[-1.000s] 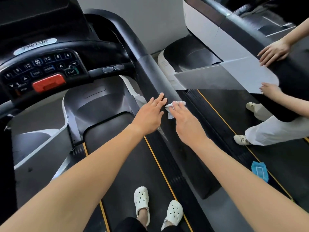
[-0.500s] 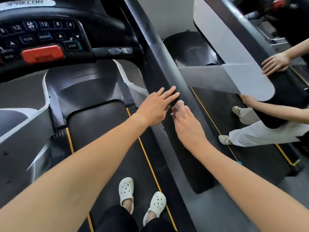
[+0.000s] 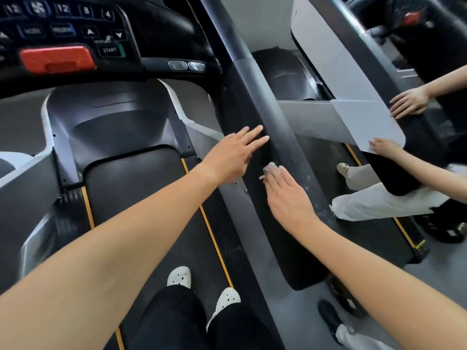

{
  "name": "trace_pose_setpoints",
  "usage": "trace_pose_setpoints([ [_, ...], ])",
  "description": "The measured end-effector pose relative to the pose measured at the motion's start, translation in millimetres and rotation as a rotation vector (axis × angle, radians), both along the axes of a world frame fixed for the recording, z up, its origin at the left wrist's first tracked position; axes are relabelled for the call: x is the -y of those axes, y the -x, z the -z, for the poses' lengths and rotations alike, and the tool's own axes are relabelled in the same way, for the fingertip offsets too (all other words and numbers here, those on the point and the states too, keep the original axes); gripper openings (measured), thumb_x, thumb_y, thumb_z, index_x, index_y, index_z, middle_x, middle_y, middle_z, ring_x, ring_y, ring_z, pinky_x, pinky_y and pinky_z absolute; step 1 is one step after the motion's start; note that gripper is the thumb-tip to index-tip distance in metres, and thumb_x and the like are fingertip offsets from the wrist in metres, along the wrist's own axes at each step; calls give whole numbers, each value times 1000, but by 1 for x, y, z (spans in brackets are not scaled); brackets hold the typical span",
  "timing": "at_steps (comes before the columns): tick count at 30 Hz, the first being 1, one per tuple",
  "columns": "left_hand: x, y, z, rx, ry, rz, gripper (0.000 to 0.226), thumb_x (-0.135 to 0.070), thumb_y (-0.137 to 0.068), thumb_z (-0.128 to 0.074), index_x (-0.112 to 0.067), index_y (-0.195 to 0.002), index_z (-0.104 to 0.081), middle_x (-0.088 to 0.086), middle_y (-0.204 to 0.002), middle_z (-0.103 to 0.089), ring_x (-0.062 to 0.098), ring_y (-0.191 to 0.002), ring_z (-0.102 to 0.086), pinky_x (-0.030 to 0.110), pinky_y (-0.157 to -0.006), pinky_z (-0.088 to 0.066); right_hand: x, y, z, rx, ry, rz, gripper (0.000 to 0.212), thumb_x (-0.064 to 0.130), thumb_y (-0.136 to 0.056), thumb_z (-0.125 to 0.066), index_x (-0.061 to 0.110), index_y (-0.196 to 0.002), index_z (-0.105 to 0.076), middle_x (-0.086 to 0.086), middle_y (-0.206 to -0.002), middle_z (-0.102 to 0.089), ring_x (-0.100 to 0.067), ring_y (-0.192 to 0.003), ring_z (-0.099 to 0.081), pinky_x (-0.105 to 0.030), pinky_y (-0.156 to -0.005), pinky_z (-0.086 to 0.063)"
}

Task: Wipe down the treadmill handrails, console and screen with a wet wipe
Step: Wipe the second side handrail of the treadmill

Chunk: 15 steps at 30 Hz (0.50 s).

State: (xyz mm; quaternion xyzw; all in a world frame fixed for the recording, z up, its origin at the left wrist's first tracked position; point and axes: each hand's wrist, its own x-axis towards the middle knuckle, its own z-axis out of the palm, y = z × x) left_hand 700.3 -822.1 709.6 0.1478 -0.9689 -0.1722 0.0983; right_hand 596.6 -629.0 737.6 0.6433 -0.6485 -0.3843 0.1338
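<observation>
Here, the wet wipe [image 3: 270, 169] is pressed against the inner face of the right handrail [image 3: 281, 133] under the straight fingers of the right hand [image 3: 286, 198]. The left hand [image 3: 231, 154] is laid just beside it on the handrail, fingers extended, nothing held.

Wearer seen from above: both forearms [image 3: 121, 238] are bare along their whole visible length, down to the left hand [image 3: 232, 157] and the right hand [image 3: 288, 195]. The legs are clad in black trousers [image 3: 177, 322]. The feet wear white clogs [image 3: 180, 276] with rounded toes pierced by small dark holes.
</observation>
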Motion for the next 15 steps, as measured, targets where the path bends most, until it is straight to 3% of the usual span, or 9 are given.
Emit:
trace_pose_setpoints([
  [5, -1, -9, 5, 34, -277, -162, 63, -20, -109, -39, -23, -166, -13, -3, -173, -8, 24, -157, -18, 39, -125, -27, 9, -9, 8, -33, 9, 62, 66, 26, -108, -24, -12, -156, 0, -32, -166, 1, -46, -155, 6, -54, -127, -1],
  [10, -9, -2, 24, 24, -443, -140, 68, -18, -108, -41, -25, -166, -5, -10, -173, 2, 20, -157, -19, 38, -122, -32, -9, -20, 30, -99, -280, -60, 69, 31, -108, -25, -11, -156, 0, -31, -166, 5, -47, -155, 9, -56, -125, 8],
  [15, -8, -2, 45, -27, -404, -113, 73, -17, -107, -45, -29, -166, -3, -15, -172, 7, 24, -150, -35, 40, -107, -49, 25, 2, 14, -115, -77, -57, 68, 34, -108, -23, -6, -159, -3, -25, -169, 1, -42, -156, 7, -55, -127, 2],
])
